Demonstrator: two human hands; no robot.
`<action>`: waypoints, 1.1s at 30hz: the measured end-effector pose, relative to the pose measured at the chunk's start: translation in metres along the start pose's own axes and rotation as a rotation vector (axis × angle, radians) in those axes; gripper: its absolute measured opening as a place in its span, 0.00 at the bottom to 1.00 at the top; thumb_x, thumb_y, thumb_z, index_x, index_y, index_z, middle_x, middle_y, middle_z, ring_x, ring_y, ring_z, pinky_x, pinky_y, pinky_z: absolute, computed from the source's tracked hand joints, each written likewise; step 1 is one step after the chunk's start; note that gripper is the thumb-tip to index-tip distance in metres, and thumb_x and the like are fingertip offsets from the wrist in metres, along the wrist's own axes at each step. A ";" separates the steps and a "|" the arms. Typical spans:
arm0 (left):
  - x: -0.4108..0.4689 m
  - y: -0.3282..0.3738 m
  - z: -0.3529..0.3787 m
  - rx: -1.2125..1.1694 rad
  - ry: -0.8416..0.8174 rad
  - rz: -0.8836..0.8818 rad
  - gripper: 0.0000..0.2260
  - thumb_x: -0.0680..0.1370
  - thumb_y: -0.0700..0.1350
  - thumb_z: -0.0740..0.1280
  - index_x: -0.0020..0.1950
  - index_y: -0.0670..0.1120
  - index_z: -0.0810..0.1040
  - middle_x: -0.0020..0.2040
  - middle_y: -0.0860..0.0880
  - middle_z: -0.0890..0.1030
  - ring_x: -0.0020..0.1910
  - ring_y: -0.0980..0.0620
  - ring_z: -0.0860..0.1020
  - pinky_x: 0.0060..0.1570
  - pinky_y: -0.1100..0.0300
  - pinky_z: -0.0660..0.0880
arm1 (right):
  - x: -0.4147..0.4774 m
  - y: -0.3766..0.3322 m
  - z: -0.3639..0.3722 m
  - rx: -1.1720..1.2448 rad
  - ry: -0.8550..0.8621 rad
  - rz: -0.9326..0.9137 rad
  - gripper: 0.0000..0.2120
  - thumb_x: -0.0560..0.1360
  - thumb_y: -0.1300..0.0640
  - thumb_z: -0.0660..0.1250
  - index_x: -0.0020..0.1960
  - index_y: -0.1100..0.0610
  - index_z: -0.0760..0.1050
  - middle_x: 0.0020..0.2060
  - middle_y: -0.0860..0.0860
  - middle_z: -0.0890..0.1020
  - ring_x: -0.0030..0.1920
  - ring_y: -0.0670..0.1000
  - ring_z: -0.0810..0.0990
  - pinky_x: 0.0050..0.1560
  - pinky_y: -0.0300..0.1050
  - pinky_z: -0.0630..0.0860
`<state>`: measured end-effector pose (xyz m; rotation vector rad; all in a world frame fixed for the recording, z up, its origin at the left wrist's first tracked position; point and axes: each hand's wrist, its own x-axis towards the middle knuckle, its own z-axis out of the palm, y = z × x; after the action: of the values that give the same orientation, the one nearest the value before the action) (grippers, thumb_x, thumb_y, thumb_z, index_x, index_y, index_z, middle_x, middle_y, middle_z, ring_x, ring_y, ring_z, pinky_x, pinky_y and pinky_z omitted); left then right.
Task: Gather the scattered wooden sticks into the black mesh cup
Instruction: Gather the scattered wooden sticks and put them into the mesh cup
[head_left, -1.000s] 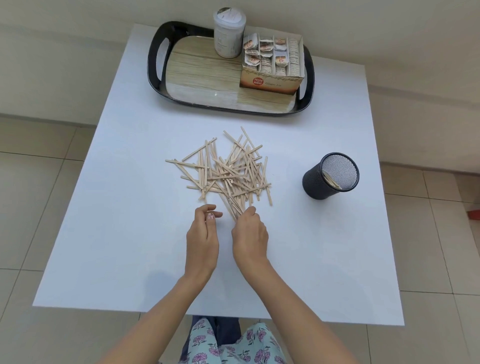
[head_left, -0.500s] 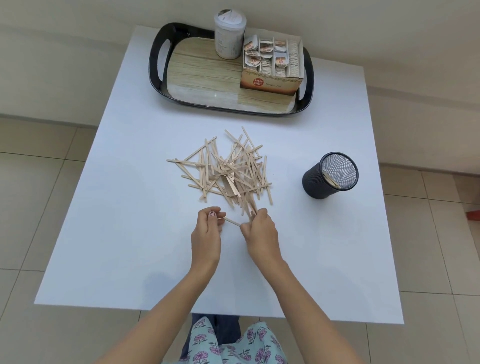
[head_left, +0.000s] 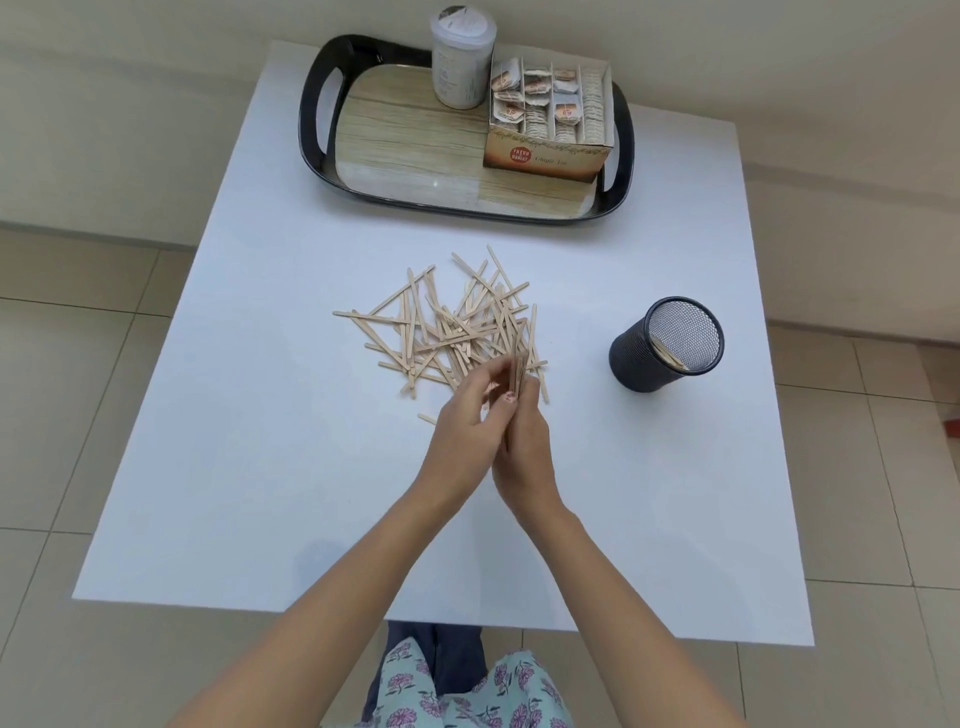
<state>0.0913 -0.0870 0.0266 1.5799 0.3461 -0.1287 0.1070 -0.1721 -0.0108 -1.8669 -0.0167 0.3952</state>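
- Wooden sticks (head_left: 441, 327) lie piled just left of the cup (head_left: 667, 345), which already holds a few.
- Left hand (head_left: 462, 431) and right hand (head_left: 524, 447) pinch an upright bundle (head_left: 519, 364).
- Best to square its ends, then drop it in end-first.

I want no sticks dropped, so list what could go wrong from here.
1. The bundle of sticks is pinched only at its lower end between the left hand and right hand; a loose grip may let some slide out.
2. The black mesh cup stands free, so a bump while loading might tip it.
3. One stray stick lies apart from the pile and could be missed.
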 end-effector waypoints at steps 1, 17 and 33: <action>0.000 0.002 0.001 0.020 -0.007 0.033 0.17 0.81 0.39 0.60 0.68 0.51 0.72 0.64 0.59 0.76 0.63 0.69 0.71 0.59 0.76 0.66 | 0.001 0.001 0.001 -0.008 0.010 -0.029 0.24 0.77 0.36 0.50 0.62 0.46 0.74 0.56 0.43 0.82 0.57 0.40 0.79 0.49 0.30 0.76; -0.009 -0.031 0.011 0.125 -0.103 0.107 0.14 0.82 0.30 0.52 0.64 0.39 0.71 0.73 0.52 0.68 0.74 0.64 0.57 0.75 0.58 0.55 | 0.002 0.034 0.015 0.259 0.052 0.095 0.12 0.72 0.44 0.59 0.37 0.51 0.68 0.42 0.46 0.77 0.54 0.40 0.78 0.51 0.36 0.73; 0.001 -0.016 0.005 -0.413 0.117 -0.129 0.14 0.85 0.47 0.51 0.51 0.46 0.75 0.55 0.52 0.83 0.55 0.57 0.80 0.49 0.62 0.77 | -0.019 0.026 0.013 -0.055 0.158 -0.212 0.10 0.80 0.59 0.61 0.59 0.53 0.76 0.48 0.46 0.78 0.46 0.41 0.77 0.45 0.34 0.73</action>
<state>0.0881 -0.0914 0.0112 1.1586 0.5309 -0.0588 0.0808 -0.1727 -0.0338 -1.9233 -0.1185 0.1017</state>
